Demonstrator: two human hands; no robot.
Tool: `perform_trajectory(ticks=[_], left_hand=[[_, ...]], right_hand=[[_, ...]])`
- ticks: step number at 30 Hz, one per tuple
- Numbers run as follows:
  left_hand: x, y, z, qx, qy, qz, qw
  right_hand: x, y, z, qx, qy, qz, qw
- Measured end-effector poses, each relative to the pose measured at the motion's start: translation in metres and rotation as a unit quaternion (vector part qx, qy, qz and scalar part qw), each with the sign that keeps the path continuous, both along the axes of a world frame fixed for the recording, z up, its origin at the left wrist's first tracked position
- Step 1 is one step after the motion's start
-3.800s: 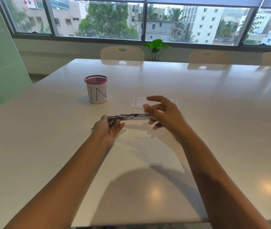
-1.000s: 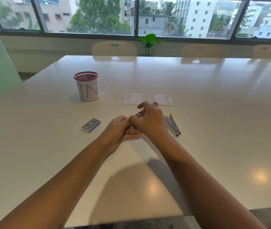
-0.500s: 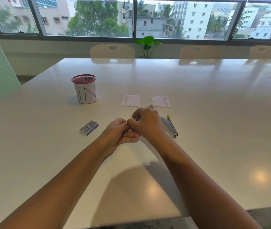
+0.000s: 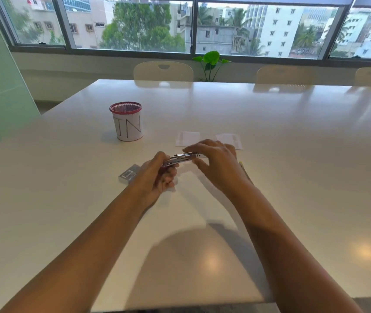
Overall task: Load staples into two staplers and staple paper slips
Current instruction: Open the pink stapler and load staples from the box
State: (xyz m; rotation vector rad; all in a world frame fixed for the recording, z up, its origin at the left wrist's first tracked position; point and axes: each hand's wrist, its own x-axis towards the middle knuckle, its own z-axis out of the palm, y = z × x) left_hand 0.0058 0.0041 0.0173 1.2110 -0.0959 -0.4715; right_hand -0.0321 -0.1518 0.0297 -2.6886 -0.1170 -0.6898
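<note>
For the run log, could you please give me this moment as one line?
left hand: grips stapler | right hand: fingers at stapler's far end | second stapler: on table

Both bare forearms reach forward from the near edge of the bench and converge toward its middle. The left hand (image 4: 157,175) is raised off the surface, palm turned inward, fingers curled in a grip round one end of a small metal stapler (image 4: 180,158). The right hand (image 4: 216,163) arches over the other end, fingertips pinching it.
</note>
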Motion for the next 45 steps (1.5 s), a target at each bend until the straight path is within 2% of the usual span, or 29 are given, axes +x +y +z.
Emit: perform_trajectory(ticks=[5,12,21,25,28,35,40,45], left_hand=[[-0.006,-0.002,0.004,-0.023,-0.007,-0.095,0.995],[-0.011,-0.005,0.0,0.027,-0.049,-0.17,0.984],[-0.008,-0.01,-0.002,0.092,-0.1,-0.079,0.988],[-0.006,-0.01,-0.005,0.15,-0.164,-0.034,0.974],[-0.007,-0.01,-0.008,0.174,-0.196,-0.037,0.964],[-0.003,-0.008,-0.009,0.116,-0.124,-0.04,0.985],[-0.003,-0.009,-0.009,0.029,-0.087,-0.052,0.994],[-0.004,-0.009,-0.004,-0.065,-0.073,-0.05,0.994]], right_hand=[[0.001,-0.006,0.0,0.048,-0.107,-0.058,0.991],[0.004,-0.006,-0.005,0.066,-0.073,-0.034,0.995],[0.001,0.006,-0.005,0.152,-0.065,0.059,0.984],[0.002,0.009,-0.009,0.146,-0.017,0.083,0.986],[0.004,0.011,-0.013,0.171,-0.033,0.075,0.982],[0.008,0.013,-0.015,0.088,-0.064,0.018,0.994],[0.008,0.011,-0.016,0.144,-0.088,0.006,0.986],[0.005,0.013,-0.011,0.204,-0.149,0.009,0.968]])
